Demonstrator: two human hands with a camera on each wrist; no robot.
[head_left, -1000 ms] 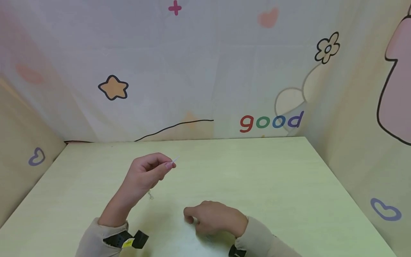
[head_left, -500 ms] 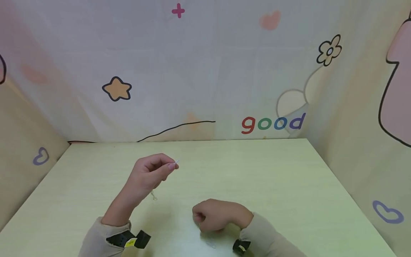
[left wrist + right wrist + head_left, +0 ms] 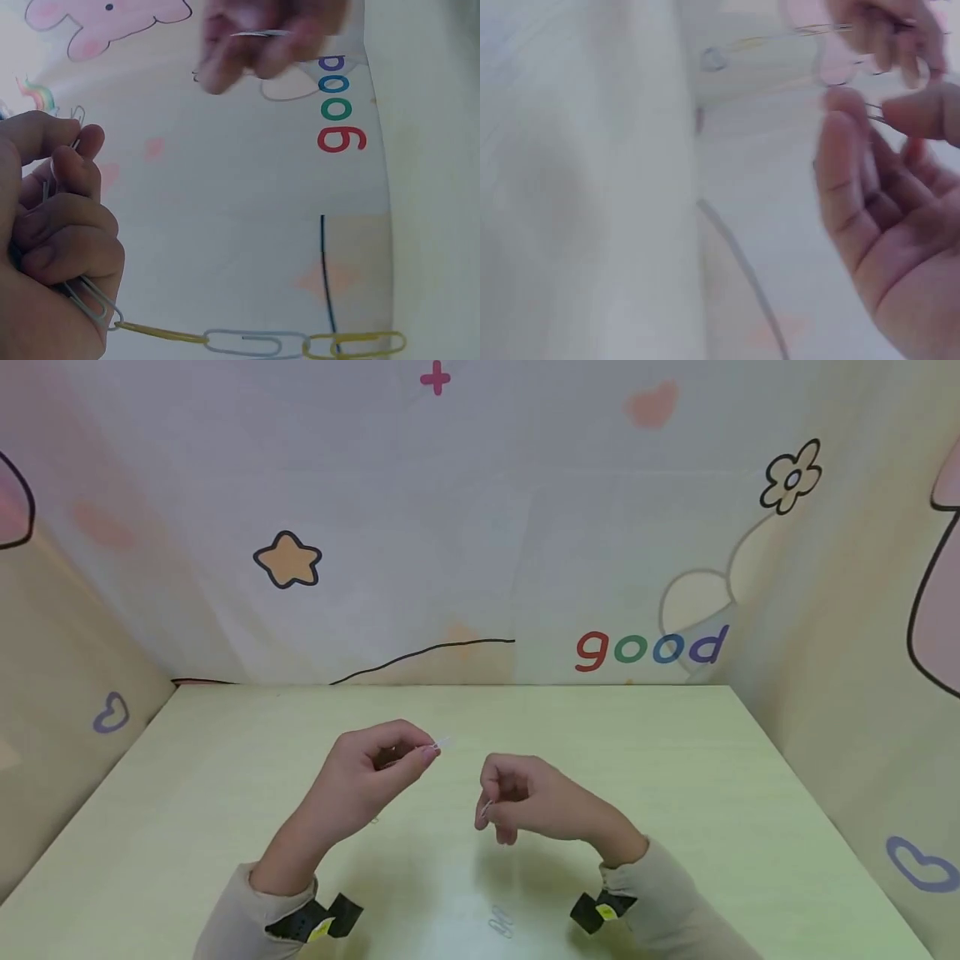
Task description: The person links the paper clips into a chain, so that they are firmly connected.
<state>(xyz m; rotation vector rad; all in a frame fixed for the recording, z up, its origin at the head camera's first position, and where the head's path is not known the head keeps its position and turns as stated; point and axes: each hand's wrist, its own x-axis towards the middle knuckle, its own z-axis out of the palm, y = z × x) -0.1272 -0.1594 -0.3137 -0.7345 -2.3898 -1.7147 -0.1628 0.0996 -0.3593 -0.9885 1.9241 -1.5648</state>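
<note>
My left hand (image 3: 375, 768) is raised over the table and pinches a silver paper clip (image 3: 79, 116) between thumb and index finger, its end sticking out past the fingertips. From the curled lower fingers hangs a chain of linked clips, a yellow paper clip (image 3: 161, 332) and a silver paper clip (image 3: 255, 343) among them. Part of the chain is hidden inside the fist. To the right and slightly lower, my right hand (image 3: 536, 797) pinches a single silver paper clip (image 3: 875, 112) between thumb and fingertips. A gap separates the two hands.
A few loose paper clips (image 3: 501, 922) lie on the pale table (image 3: 637, 752) near its front, below the right hand. Printed cloth walls (image 3: 465, 527) stand along the back and both sides.
My right hand has risen from low over the tabletop and turned, now with a paper clip in its fingertips. The left hand keeps its pinch, slightly further right in view.
</note>
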